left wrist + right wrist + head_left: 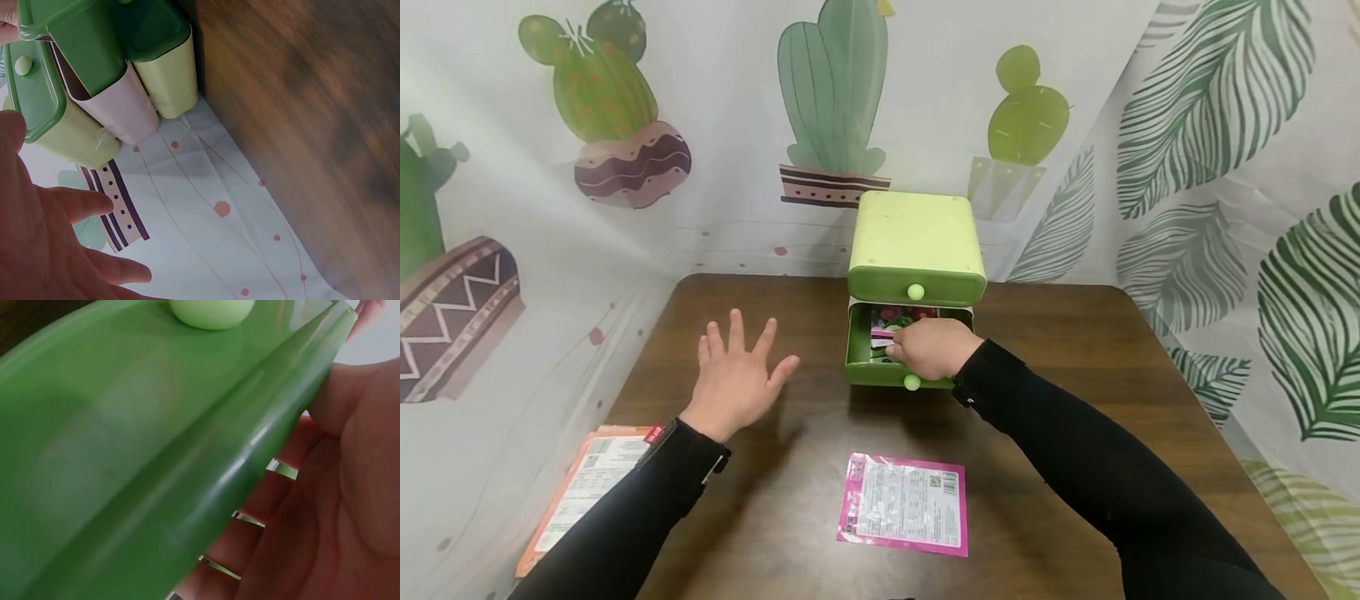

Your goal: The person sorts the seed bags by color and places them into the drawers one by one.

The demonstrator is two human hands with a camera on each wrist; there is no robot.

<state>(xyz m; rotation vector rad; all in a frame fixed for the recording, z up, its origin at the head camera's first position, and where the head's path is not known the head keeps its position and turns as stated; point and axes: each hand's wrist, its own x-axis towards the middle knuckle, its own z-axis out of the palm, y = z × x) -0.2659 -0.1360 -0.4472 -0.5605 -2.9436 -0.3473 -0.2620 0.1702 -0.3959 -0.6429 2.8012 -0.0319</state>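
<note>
My right hand (936, 346) reaches into the pulled-out lower drawer (859, 373) of a small green drawer box (917, 233). Its fingers (250, 550) extend down behind the drawer's front wall, over a packet (883, 321) with a colourful printed picture lying inside. The hand covers part of this packet. To the left of the box, my left hand (735, 387) hovers above the table with its fingers spread and nothing in them. In the left wrist view this hand (44, 231) shows spread fingers beside the box.
On the brown table (1037, 508) a pink-edged printed packet (906, 504) lies in front of the box. Orange-edged packets (595, 467) lie at the left edge, partly under the left sleeve. A patterned cloth (722, 108) hangs behind the table.
</note>
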